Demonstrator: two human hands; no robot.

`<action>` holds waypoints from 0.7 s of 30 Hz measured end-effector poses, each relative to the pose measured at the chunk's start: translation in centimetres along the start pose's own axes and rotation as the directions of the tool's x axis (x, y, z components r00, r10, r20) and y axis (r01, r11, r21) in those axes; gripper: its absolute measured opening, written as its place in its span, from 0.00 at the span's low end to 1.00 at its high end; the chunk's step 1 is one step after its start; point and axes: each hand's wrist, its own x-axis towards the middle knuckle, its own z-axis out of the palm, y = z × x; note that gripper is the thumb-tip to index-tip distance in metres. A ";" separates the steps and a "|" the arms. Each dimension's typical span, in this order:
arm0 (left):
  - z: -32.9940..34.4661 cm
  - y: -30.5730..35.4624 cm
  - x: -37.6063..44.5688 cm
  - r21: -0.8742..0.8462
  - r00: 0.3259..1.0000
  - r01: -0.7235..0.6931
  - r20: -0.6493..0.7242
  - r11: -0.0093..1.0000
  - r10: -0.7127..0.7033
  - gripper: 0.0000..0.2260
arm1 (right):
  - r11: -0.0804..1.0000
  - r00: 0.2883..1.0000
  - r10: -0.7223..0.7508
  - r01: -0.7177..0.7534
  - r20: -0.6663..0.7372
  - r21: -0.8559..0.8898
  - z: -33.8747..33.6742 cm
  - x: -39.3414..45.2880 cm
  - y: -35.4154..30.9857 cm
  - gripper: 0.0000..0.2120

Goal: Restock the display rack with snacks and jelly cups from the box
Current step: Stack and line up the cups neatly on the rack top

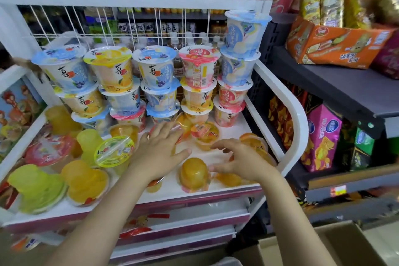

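Rack, left part: display rack (299, 114), white, top shelf. Loose jelly cups lie in a jumble: green upturned cup (36, 188), yellow upturned cup (86, 181), red-lidded cup (50, 150), and a green-lidded cup (114, 151) tilted on its side.
Rack, back row: tall cups (151, 71) stacked several high against the wire back; blue, yellow and pink lids.
Left hand: left hand (159, 149) flat, fingers straight and spread, palm down over the shelf middle. It holds nothing. Whether it touches a cup beneath cannot be told.
Shelf centre: orange upturned cup (194, 174) stands between the two hands, near the front edge; orange-lidded cup (205, 134) just behind.
Right hand: right hand (241, 162) with fingers loosely curved, hovering just beside the orange upturned cup, gripping nothing.
Far right: snack packets on dark shelves; box (319, 248) of cardboard low at the frame's bottom right, contents not visible.
Step (judgement): tidying loose cups on the top shelf.
Next move (judgement): close the right hand on the orange upturned cup, turn or shift it into a row, without knocking the stacks.
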 end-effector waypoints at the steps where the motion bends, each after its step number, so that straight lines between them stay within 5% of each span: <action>1: -0.2 0.1 -0.1 -0.007 1.000 0.005 0.006 1.000 -0.005 0.30 | 0.997 0.999 0.011 -0.008 0.038 -0.072 0.4 -0.3 0.1 0.31; 5: -0.5 0.2 -0.5 -0.027 1.000 0.005 0.026 1.000 -0.004 0.30 | 0.972 0.999 0.040 -0.032 0.032 -0.235 1.8 -0.8 0.0 0.36; 10: -0.7 0.2 -0.6 -0.030 1.000 -0.010 0.019 0.999 0.011 0.30 | 0.947 0.999 0.026 -0.037 -0.040 -0.320 2.1 -0.2 -0.3 0.26; 14: -0.4 -0.3 -0.6 -0.044 0.999 -0.030 0.019 0.999 0.031 0.30 | 0.971 0.958 -0.057 -0.012 -0.280 -0.237 3.1 0.1 0.7 0.17; 17: -0.3 -0.5 -0.3 -0.048 0.999 -0.036 0.017 0.998 0.037 0.30 | 0.950 0.906 -0.109 -0.025 -0.409 -0.310 4.6 0.2 1.5 0.19; 21: -0.5 -0.9 -0.4 -0.082 0.998 -0.059 -0.009 0.995 0.058 0.27 | 0.841 0.907 -0.177 -0.062 -0.382 -0.537 5.7 0.0 2.0 0.27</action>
